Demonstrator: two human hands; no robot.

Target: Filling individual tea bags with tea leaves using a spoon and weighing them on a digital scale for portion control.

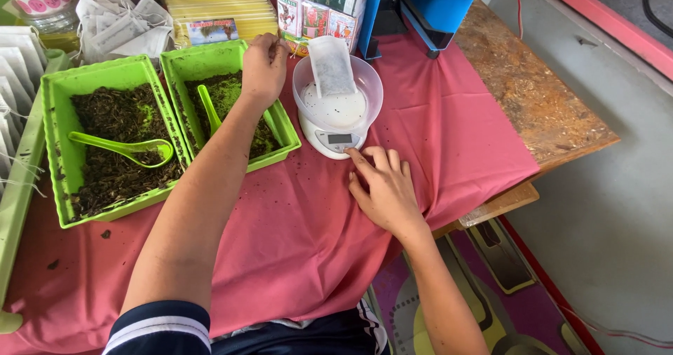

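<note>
My left hand [263, 66] reaches over the far end of a green tray [284, 127] of dark and green tea leaves, fingers curled shut; whether they pinch anything cannot be seen. A green scoop [208, 107] lies in that tray. My right hand [382, 187] rests flat on the pink cloth [449, 138], fingers spread, its fingertips touching the front of a small white kitchen scale [335, 141]. The scale carries a clear bowl [371, 89] with a white filter bag [331, 66] standing in it.
A second green tray [56, 117] of dark leaves with a green spoon [126, 147] sits at the left. Behind are paper bags [119, 25], a jar [49, 11], yellow packets [217, 1], printed boxes [315, 8] and a blue machine [420, 4]. The wooden table edge [554, 117] drops off at right.
</note>
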